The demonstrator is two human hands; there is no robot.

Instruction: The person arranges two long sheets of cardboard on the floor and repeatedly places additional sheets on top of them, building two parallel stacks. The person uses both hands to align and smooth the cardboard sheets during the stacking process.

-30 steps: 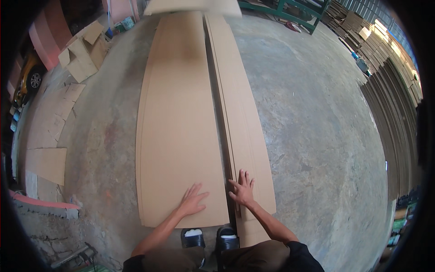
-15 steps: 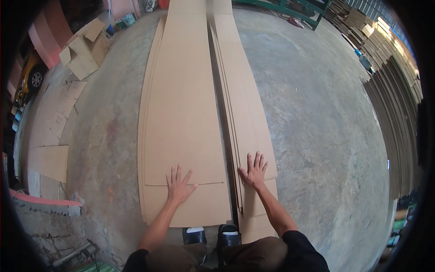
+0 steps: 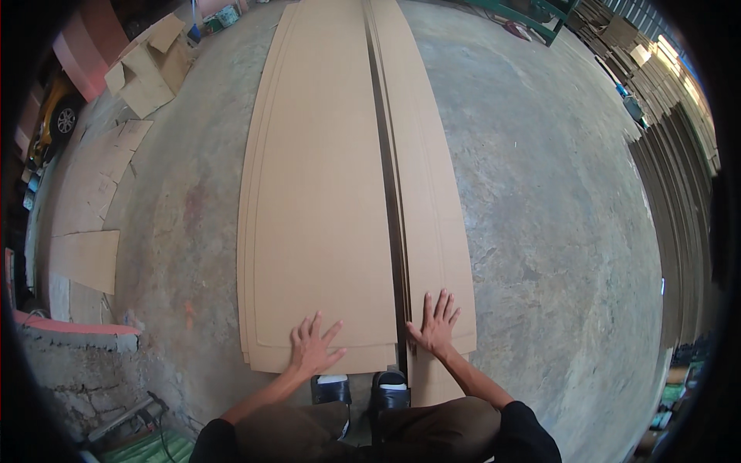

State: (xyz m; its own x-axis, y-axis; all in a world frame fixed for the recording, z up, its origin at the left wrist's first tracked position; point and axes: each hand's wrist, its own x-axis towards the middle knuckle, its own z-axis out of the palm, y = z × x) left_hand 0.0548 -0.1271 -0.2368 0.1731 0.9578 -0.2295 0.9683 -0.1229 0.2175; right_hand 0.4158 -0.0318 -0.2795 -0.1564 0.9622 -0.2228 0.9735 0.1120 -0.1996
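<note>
Two long stacks of brown cardboard sheets lie side by side on the floor, a narrow dark gap between them. My left hand point(image 3: 312, 347) rests flat with fingers spread on the near end of the wide cardboard sheet point(image 3: 324, 193), the top one of the left stack. On the near end of the narrow cardboard sheet point(image 3: 432, 201) at the right, my right hand point(image 3: 436, 328) also lies flat, its thumb by the gap. Edges of lower sheets show along the left side and the near ends. Neither hand grips anything.
My sandalled feet point(image 3: 390, 392) stand at the stacks' near end. An opened cardboard box point(image 3: 150, 73) and flattened cardboard point(image 3: 89, 185) lie at the left. Stacked dark sheets point(image 3: 671, 231) line the right. A green metal frame point(image 3: 532, 15) stands at the back on the concrete floor point(image 3: 540, 193).
Both hands have moved toward me, and the top sheets under them have slid the same way. Less of the lower sheets shows at the near ends.
</note>
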